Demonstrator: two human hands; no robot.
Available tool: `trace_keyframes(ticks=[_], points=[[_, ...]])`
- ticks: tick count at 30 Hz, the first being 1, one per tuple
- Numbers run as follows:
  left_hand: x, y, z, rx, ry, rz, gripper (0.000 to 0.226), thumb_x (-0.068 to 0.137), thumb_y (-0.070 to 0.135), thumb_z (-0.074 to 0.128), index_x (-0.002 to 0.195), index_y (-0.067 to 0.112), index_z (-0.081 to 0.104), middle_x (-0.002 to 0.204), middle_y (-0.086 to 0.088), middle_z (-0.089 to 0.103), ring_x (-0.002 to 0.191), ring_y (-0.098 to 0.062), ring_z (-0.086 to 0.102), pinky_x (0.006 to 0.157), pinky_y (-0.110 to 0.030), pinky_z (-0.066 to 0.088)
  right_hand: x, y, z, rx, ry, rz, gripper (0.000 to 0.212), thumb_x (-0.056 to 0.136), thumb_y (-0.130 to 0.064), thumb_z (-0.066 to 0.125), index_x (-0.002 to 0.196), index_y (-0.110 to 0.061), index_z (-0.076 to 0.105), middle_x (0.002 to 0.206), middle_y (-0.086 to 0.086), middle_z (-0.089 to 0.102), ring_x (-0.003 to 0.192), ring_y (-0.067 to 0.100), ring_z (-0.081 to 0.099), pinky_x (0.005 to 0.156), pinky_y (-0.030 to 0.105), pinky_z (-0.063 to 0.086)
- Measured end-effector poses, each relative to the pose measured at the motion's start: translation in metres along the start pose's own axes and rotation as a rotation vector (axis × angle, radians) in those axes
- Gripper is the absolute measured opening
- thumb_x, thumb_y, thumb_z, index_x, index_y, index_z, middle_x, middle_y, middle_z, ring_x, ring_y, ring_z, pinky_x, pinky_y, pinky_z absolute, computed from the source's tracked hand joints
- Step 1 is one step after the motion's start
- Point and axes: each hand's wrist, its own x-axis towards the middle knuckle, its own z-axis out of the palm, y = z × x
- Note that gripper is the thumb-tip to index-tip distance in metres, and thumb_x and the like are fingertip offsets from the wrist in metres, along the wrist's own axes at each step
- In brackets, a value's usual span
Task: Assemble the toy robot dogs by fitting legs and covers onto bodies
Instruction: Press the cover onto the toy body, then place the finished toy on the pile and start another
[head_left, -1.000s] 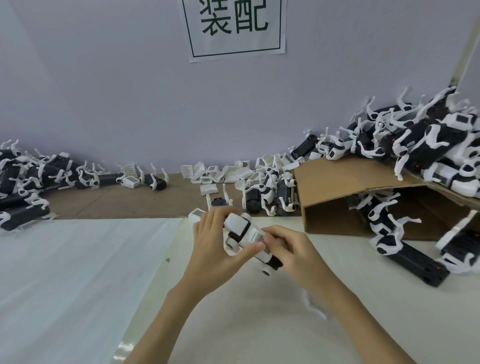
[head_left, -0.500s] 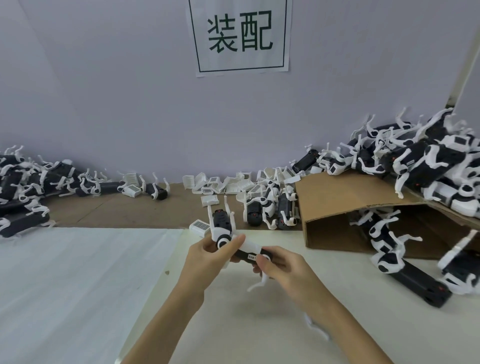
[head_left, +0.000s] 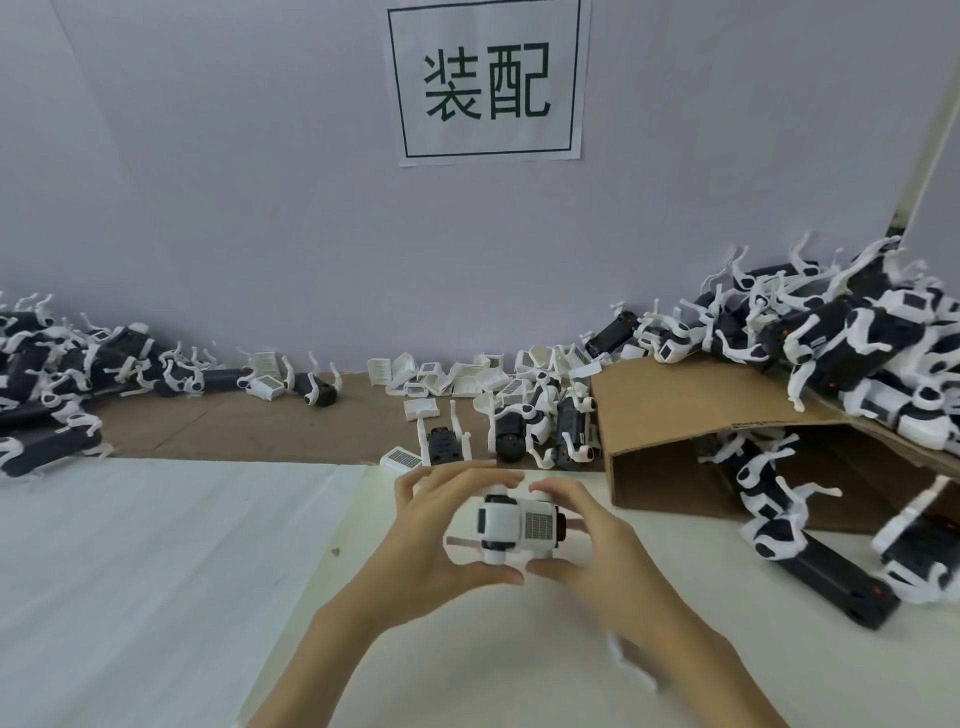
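So the toy dog (head_left: 519, 527) is the landmark here: it's held just above the white table (head_left: 156, 571), front and centre, white cover with the little grille panel facing up. Far left of it there's a heap of black-and-white dogs (head_left: 47, 384), too tangled to count. The left hand (head_left: 436, 540) curls round the dog's left end, thumb below and fingers over the top; the right hand (head_left: 587, 545) grips the other end the same way. Looks like the cover-fitting step, and I'd guess the next move is a firm squeeze to seat it. Behind the dog: three upturned bodies (head_left: 511, 436) and roughly a dozen loose covers (head_left: 457, 376). Right of it, one cardboard box (head_left: 691, 410) with another uncountable pile (head_left: 857, 332).
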Motion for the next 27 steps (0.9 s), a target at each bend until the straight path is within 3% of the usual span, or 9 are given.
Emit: trace_keyframes(ticks=[4, 7, 9, 12, 15, 19, 22, 24, 27], points=[[0.003, -0.001, 0.001, 0.037, 0.065, 0.044, 0.075, 0.076, 0.062, 0.089, 0.139, 0.035, 0.058, 0.148, 0.028, 0.056, 0.147, 0.001, 0.041, 0.123, -0.034, 0.013, 0.001, 0.001, 0.002, -0.049, 0.025, -0.023, 0.074, 0.084, -0.021, 0.086, 0.137, -0.054, 0.047, 0.131, -0.034, 0.058, 0.127, -0.005, 0.053, 0.109, 0.03, 0.047], [0.0, -0.002, 0.001, -0.138, 0.101, -0.172, 0.065, 0.076, 0.066, 0.08, 0.135, 0.049, 0.058, 0.139, 0.027, 0.062, 0.135, -0.001, 0.047, 0.116, -0.033, 0.031, 0.0, -0.002, 0.004, 0.036, -0.037, 0.011, 0.066, 0.086, -0.033, 0.083, 0.137, -0.058, 0.048, 0.132, -0.029, 0.061, 0.119, -0.005, 0.06, 0.105, 0.029, 0.053], [0.002, -0.006, 0.003, -0.303, 0.123, -0.328, 0.052, 0.08, 0.066, 0.072, 0.127, 0.046, 0.066, 0.128, 0.021, 0.07, 0.126, -0.007, 0.057, 0.108, -0.038, 0.046, -0.001, -0.007, 0.006, 0.111, -0.082, 0.062, 0.06, 0.078, -0.05, 0.082, 0.132, -0.057, 0.055, 0.124, -0.02, 0.067, 0.104, 0.003, 0.07, 0.095, 0.033, 0.058], [0.004, -0.009, 0.005, -0.486, 0.158, -0.457, 0.041, 0.092, 0.073, 0.055, 0.118, 0.045, 0.071, 0.115, 0.022, 0.074, 0.112, 0.004, 0.063, 0.093, -0.029, 0.046, -0.001, -0.016, 0.01, 0.236, -0.079, 0.087, 0.048, 0.075, -0.066, 0.079, 0.114, -0.039, 0.074, 0.1, -0.004, 0.077, 0.086, 0.018, 0.072, 0.086, 0.043, 0.061], [0.005, -0.011, 0.007, -0.571, 0.226, -0.543, 0.056, 0.098, 0.077, 0.029, 0.133, 0.049, 0.063, 0.123, 0.035, 0.068, 0.119, 0.018, 0.055, 0.1, -0.026, 0.039, 0.01, -0.028, 0.0, 0.591, -0.056, 0.204, 0.061, 0.075, -0.069, 0.079, 0.088, -0.009, 0.08, 0.086, 0.017, 0.074, 0.082, 0.031, 0.071, 0.075, 0.039, 0.061], [0.008, -0.023, 0.005, -0.601, 0.375, -0.599, 0.063, 0.1, 0.067, 0.023, 0.136, 0.037, 0.064, 0.129, 0.017, 0.072, 0.128, 0.002, 0.057, 0.108, -0.037, 0.041, 0.05, -0.053, -0.063, 1.28, 0.131, 0.18, 0.061, 0.091, -0.045, 0.071, 0.128, 0.004, 0.066, 0.127, 0.029, 0.065, 0.114, 0.039, 0.07, 0.083, 0.037, 0.064], [0.007, -0.032, 0.007, -0.524, 0.378, -0.616, 0.045, 0.108, 0.059, 0.035, 0.12, 0.037, 0.072, 0.122, 0.017, 0.073, 0.119, 0.004, 0.061, 0.101, -0.033, 0.045, 0.075, -0.077, -0.127, 1.642, 0.179, -0.014, 0.092, 0.09, -0.061, 0.064, 0.154, -0.001, 0.037, 0.149, 0.035, 0.047, 0.129, 0.045, 0.061, 0.104, 0.039, 0.055], [0.006, -0.04, 0.011, -0.39, 0.368, -0.635, 0.025, 0.109, 0.048, 0.051, 0.108, 0.036, 0.073, 0.112, 0.016, 0.073, 0.112, 0.003, 0.062, 0.089, -0.023, 0.046, 0.082, -0.08, -0.141, 1.597, 0.135, 0.02, 0.103, 0.088, -0.062, 0.064, 0.16, -0.002, 0.019, 0.144, 0.038, 0.05, 0.128, 0.048, 0.061, 0.107, 0.045, 0.052], [0.004, -0.052, 0.017, -0.12, 0.31, -0.62, 0.008, 0.106, 0.031, 0.063, 0.102, 0.034, 0.068, 0.112, 0.016, 0.069, 0.112, -0.013, 0.063, 0.088, -0.03, 0.047, 0.071, -0.06, -0.109, 1.355, 0.018, 0.143, 0.081, 0.098, -0.049, 0.062, 0.156, -0.002, 0.031, 0.134, 0.029, 0.064, 0.124, 0.037, 0.066, 0.104, 0.043, 0.056]])
